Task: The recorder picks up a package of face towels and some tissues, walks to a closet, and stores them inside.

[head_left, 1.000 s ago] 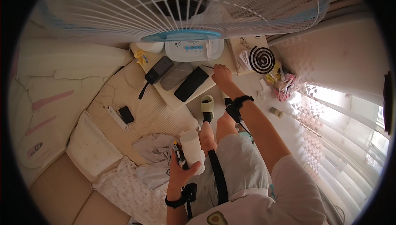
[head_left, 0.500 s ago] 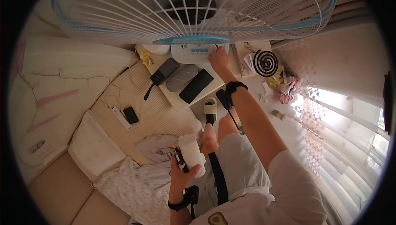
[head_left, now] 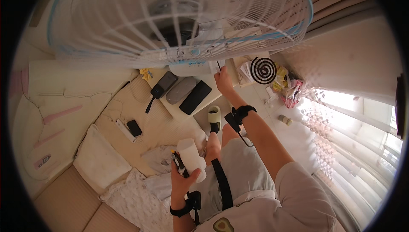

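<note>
My left hand (head_left: 183, 181) is closed around a white roll-like object (head_left: 190, 157) and several pens (head_left: 180, 164), which sit between its fingers and the white object. One pen has a yellow-orange tip. My right hand (head_left: 223, 81) is stretched forward to the small cream table, its fingers pinched on a thin dark pen-like stick (head_left: 218, 65) that points up and away. Just left of the stick is the white base (head_left: 187, 69) of a fan, with blue buttons partly seen through the grille. The large fan head (head_left: 179, 27) hangs over the base.
On the table (head_left: 181, 115) lie a dark phone-like device (head_left: 163, 84), a grey oval case (head_left: 181, 90) and a black oblong case (head_left: 195, 97). A black spiral coil (head_left: 263, 70) is right of it. A phone (head_left: 134, 127) rests on the bed; a bottle (head_left: 285, 120) is on the floor.
The view has shifted, so the fan head fills more of the top. My right hand has drawn back from the fan base with the dark stick. My left hand keeps its hold.
</note>
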A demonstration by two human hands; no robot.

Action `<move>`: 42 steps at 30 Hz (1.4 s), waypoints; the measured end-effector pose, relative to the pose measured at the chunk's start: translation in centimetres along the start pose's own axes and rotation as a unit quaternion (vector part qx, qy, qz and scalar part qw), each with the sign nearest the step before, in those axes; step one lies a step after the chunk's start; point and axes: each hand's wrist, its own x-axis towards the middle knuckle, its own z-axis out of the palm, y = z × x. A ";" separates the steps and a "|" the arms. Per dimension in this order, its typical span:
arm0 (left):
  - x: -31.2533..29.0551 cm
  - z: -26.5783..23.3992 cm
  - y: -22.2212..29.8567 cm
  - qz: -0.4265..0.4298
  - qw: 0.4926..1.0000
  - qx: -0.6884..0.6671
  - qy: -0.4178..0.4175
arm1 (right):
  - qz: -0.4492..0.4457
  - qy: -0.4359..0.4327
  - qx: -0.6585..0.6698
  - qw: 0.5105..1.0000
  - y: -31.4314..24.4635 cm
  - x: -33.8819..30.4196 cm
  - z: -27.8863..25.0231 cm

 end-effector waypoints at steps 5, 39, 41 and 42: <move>1.3 3.2 1.1 0.005 1.000 0.019 -0.025 | -0.028 0.090 0.043 0.995 2.0 1.2 -1.6; -1.2 8.6 -0.1 0.010 0.998 0.037 0.052 | -0.032 -0.043 -0.106 0.993 1.0 3.7 -4.8; -1.4 9.1 -0.1 0.004 0.998 0.025 0.050 | 0.034 -0.048 -0.018 0.998 1.6 2.2 -6.3; -1.5 9.2 0.0 -0.003 0.999 0.015 0.049 | 0.027 -0.031 -0.004 0.999 1.9 1.5 -6.8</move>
